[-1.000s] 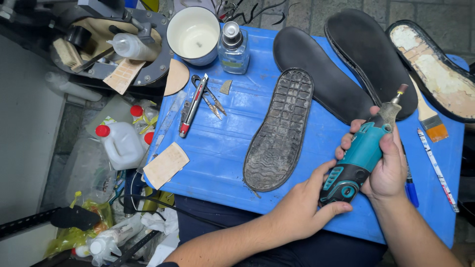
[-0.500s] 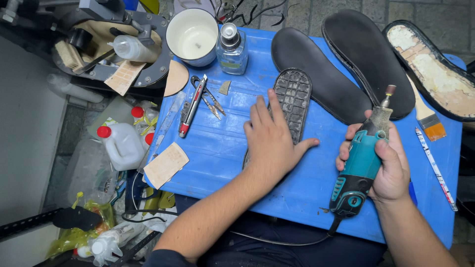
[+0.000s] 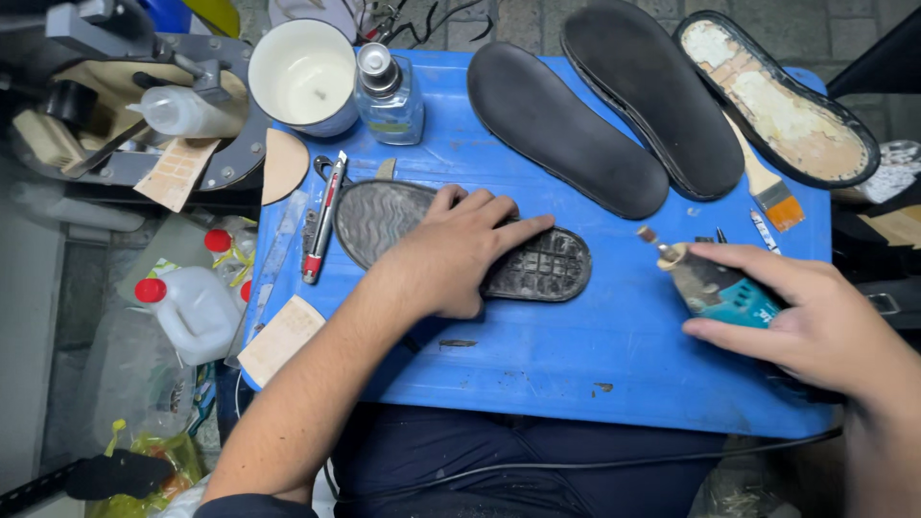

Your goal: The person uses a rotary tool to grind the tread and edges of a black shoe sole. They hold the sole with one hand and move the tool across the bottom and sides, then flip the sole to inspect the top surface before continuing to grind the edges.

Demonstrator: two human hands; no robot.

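A dark treaded shoe sole [image 3: 537, 267] lies crosswise on the blue tabletop [image 3: 537, 364]. My left hand [image 3: 460, 251] presses flat on its middle, fingers spread toward the right. My right hand [image 3: 815, 321] grips a teal rotary tool [image 3: 715, 286] at the right side. The tool's small grinding tip [image 3: 649, 235] points up-left, a short gap away from the sole's right end.
Two black soles [image 3: 566, 129] [image 3: 652, 96] and a worn insole [image 3: 782, 101] lie at the back. A white cup [image 3: 305, 75], a glass bottle [image 3: 389, 96], a red pen [image 3: 324, 219], a brush [image 3: 767, 187] and white jugs [image 3: 192, 307] sit around. A black cord [image 3: 576, 467] runs below.
My left hand left the tool, moved onto the sole and turned it from upright to crosswise. My right hand lowered the tool so its tip points left toward the sole.
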